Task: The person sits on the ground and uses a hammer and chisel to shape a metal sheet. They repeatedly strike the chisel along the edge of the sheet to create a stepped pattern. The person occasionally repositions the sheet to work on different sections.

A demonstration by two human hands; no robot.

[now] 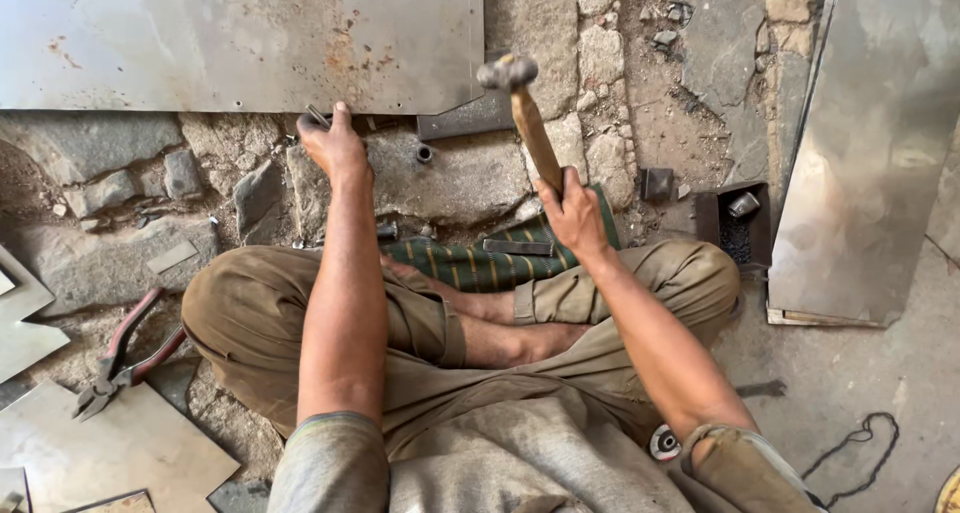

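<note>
Rough stone floor (450,188) carries the work, hemmed by a rusty metal sheet (240,38) at the top and a leaning sheet (870,143) on the right. The left hand (333,145) pins a small metal piece (318,116) at the sheet's edge, grip closed on it. The right hand (572,213) is clamped on a raised hammer (522,108). A small dark box (735,223) holds a metal bit; pliers (120,358) lie left.
</note>
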